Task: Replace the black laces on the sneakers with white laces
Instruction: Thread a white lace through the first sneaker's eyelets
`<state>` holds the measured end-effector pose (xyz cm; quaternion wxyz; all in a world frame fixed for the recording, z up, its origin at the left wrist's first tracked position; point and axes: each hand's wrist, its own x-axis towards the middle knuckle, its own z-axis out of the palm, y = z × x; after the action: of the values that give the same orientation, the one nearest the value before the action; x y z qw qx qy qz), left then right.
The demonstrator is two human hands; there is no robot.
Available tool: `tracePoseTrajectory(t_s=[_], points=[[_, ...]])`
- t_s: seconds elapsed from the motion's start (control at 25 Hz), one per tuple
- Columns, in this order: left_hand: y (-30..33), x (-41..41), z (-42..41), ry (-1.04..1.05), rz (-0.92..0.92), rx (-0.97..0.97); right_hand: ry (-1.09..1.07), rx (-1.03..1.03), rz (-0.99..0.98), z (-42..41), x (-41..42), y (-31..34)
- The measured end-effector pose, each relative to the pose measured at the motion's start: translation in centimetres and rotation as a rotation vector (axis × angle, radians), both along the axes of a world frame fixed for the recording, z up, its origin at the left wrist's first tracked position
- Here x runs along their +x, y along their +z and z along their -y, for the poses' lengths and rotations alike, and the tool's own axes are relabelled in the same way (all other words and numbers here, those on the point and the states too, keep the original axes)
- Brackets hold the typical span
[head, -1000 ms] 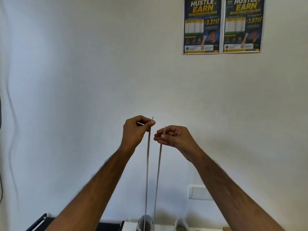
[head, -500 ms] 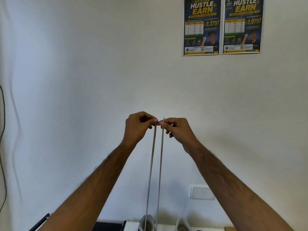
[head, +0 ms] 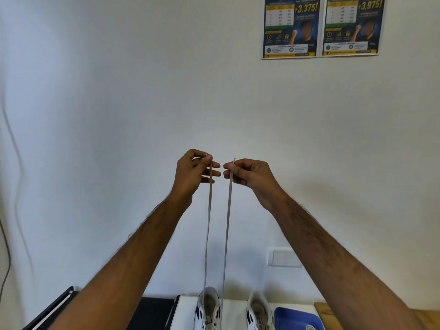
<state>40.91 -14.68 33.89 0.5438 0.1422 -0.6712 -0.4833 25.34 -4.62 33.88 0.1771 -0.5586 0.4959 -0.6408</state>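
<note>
The left hand (head: 190, 172) and the right hand (head: 250, 173) each pinch one end of the white lace (head: 227, 222). It hangs into the left sneaker (head: 208, 308).

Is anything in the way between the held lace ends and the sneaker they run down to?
Nothing visible. The left hand and right hand each pinch a white lace end; both strands run freely down to the left sneaker.

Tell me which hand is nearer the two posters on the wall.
Right. The right hand is up below the posters, slightly left of them; the left hand sits farther left, beyond the two raised white lace strands.
</note>
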Motion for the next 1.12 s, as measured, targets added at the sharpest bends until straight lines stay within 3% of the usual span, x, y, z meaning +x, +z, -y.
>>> tracePoseTrajectory(t_s=[0.16,0.36,0.44,0.56,0.64,0.8,0.96,1.12], points=[[-4.5,1.0,1.6,-0.118,-0.143,0.295,0.155,0.098,0.256,-0.2,-1.2,-3.5],[-12.6,5.9,3.8,-0.148,-0.303,0.330,0.100,0.243,0.343,-0.3,-4.4,-12.1],[-17.0,7.2,4.9,0.034,-0.078,0.274,0.032,0.342,0.345,-0.4,-5.5,-17.2],[-24.2,6.8,6.0,0.385,0.603,-0.028,-0.082,0.531,0.218,-0.1,-5.3,-24.7],[-29.6,5.6,5.7,0.392,0.878,-0.121,-0.136,0.633,0.124,0.7,-4.6,-30.0],[-40.1,3.3,4.1,0.221,1.119,-0.119,-0.147,0.832,-0.161,2.2,-3.1,-38.6],[-46.4,2.1,2.9,0.033,1.174,-0.146,-0.142,0.941,-0.396,2.7,-1.5,-45.6],[-50.2,0.3,2.3,0.046,1.179,-0.238,-0.182,0.970,-0.614,3.0,-0.4,-49.8]])
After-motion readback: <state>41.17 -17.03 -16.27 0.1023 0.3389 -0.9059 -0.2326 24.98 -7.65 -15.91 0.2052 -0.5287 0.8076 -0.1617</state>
